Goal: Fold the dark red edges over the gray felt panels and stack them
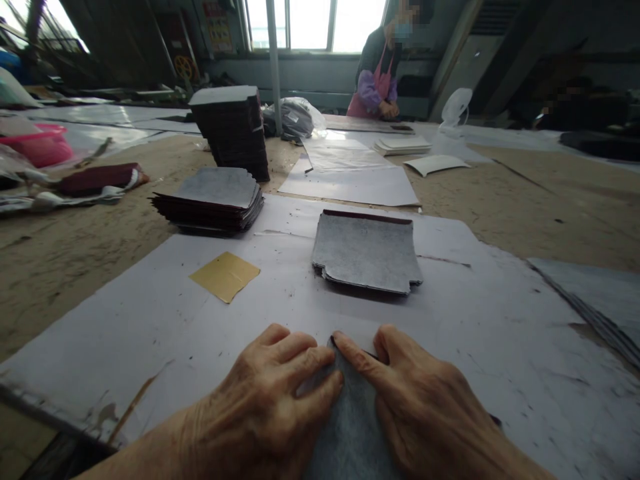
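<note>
Grey felt-backed sheet (345,413) pressed flat under both hands at the near edge of the white paper-covered table (150,333).

Left hand (270,407) and right hand (425,413) lie palm-down on the sheet, fingers spread and flat, index fingertips almost meeting at its far corner; neither hand grips anything. Beyond the sheet sits a small pile of similar grey pieces (367,257), with a yellow square (225,275) off to its left and a taller dark stack (213,200) farther back. To press it well, I'd judge even pressure from the fingertips outward matters, keeping the corner pinned so the piece does not creep on the paper.
</note>
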Available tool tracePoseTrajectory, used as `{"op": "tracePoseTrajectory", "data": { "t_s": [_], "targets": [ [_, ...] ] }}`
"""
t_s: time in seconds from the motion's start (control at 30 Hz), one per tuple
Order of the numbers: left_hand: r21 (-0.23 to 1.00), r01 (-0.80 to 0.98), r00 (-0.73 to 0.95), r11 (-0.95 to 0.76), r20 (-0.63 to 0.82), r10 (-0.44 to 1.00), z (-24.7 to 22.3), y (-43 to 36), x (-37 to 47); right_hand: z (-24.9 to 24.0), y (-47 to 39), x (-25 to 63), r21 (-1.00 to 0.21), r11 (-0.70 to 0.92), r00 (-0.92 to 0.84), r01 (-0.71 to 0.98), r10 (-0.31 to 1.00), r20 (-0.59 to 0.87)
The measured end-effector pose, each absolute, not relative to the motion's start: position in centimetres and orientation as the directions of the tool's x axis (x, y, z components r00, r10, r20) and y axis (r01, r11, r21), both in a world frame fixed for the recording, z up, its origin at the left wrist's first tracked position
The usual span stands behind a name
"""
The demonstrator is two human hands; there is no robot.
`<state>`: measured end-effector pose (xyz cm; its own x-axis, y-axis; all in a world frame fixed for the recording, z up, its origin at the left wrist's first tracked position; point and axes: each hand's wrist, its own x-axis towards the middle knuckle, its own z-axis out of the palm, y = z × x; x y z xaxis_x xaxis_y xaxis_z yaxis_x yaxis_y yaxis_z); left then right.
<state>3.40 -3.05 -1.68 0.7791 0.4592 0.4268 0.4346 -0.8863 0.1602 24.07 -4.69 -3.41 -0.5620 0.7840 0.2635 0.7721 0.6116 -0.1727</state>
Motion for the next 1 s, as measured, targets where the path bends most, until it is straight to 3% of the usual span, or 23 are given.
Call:
{"op": "tracePoseTrajectory", "data": {
  "t_s": [0.17,0.23,0.37,0.47,0.63,0.73,0.87,0.93,1.0],
  "targets": [
    [0.207,0.416,0.785,-0.885,0.409,0.465,-1.9,-3.0,3.2,-2.9,-4.3,23.7,-0.166,0.595,-0.561,0.787,0.801,0.211],
    [0.234,0.421,0.784,-0.876,0.391,0.482,-2.0,-3.1,3.1,-2.5,-4.1,24.0,-0.242,0.587,-0.542,0.773,0.808,0.229],
    [0.24,0.429,0.773,-0.871,0.401,0.491,-2.1,-3.2,3.0,-2.5,-4.3,25.3,-0.417,0.582,-0.426,0.698,0.806,0.411],
    [0.244,0.437,0.776,-0.866,0.385,0.5,-2.0,-3.2,3.1,-3.1,-4.8,25.6,-0.354,0.598,-0.422,0.72,0.781,0.46],
    [0.253,0.447,0.763,-0.858,0.393,0.514,-1.8,-3.3,3.2,-3.3,-5.2,24.3,-0.186,0.647,-0.575,0.74,0.751,0.325],
    [0.282,0.445,0.756,-0.85,0.391,0.525,-1.7,-3.4,3.2,-3.2,-5.1,24.1,-0.181,0.678,-0.618,0.713,0.728,0.296],
    [0.331,0.449,0.755,-0.83,0.356,0.55,-1.5,-3.3,3.2,-3.3,-4.9,25.1,-0.359,0.564,-0.373,0.743,0.795,0.478],
    [0.335,0.46,0.757,-0.822,0.336,0.56,-1.4,-3.3,3.1,-3.2,-4.9,25.6,-0.4,0.446,-0.241,0.8,0.851,0.466],
    [0.336,0.462,0.75,-0.821,0.345,0.564,-1.6,-3.5,2.9,-2.8,-5.0,25.7,-0.365,0.36,-0.214,0.859,0.899,0.381]
  ]
}}
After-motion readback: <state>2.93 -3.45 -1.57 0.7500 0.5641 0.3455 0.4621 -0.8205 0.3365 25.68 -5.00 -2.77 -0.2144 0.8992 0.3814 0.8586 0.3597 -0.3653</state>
